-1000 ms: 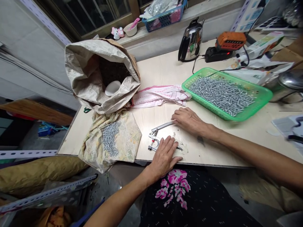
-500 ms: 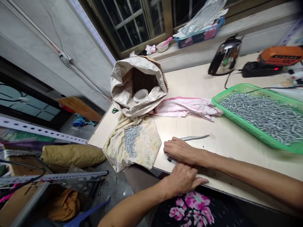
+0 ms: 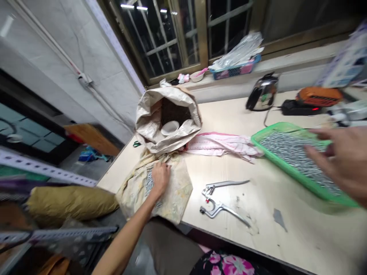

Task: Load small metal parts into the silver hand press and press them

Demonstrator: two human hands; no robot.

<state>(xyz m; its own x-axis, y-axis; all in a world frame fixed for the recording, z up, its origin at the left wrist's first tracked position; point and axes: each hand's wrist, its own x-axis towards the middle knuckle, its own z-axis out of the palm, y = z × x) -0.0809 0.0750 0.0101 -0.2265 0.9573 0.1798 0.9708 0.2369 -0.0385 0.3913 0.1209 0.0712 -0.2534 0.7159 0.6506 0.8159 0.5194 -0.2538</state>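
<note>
**benchrat:** ok so what was the room like, starting left of the paper sack (image 3: pixel 168 114)?

**tinker_09:** Way out left of the sack there was a white tiled wall (image 3: pixel 57 53), with a perforated metal rail (image 3: pixel 43 168) lower down and a lumpy tan bundle (image 3: pixel 71 198) on the floor. The pale wood table (image 3: pixel 301 233) started about there. Just in front of the sack, a floral cloth (image 3: pixel 174 196) hung over the table's near edge with a heap of small silver metal pieces (image 3: pixel 148 183) on it. The left hand (image 3: pixel 159 177) was lying right on that heap, fingers curled down into it. Couldn't tell if it actually had any pinched, tbh.

**benchrat:** and the sack itself?

**tinker_09:** It stood open, dark stuff inside with a white bowl (image 3: pixel 169 128) sitting on top. Behind it was a barred window (image 3: pixel 183 34), dark outside, with a blue basket (image 3: pixel 235 70) on the sill. A crumpled pink cloth (image 3: pixel 223 144) touched the sack on its right. Further right, and nearer the front edge, lay a metal hand press (image 3: pixel 220 198), nobody touching it. Well to the right of the sack sat a green basket (image 3: pixel 256 140) full of more silver pieces. The right hand (image 3: pixel 341 160) hovered over it, blurry, fingers spread wide, nothing in it that I could see. Behind that, far right of the sack, were a steel kettle (image 3: pixel 262 93) and an orange-topped charger (image 3: pixel 318 96).
</note>
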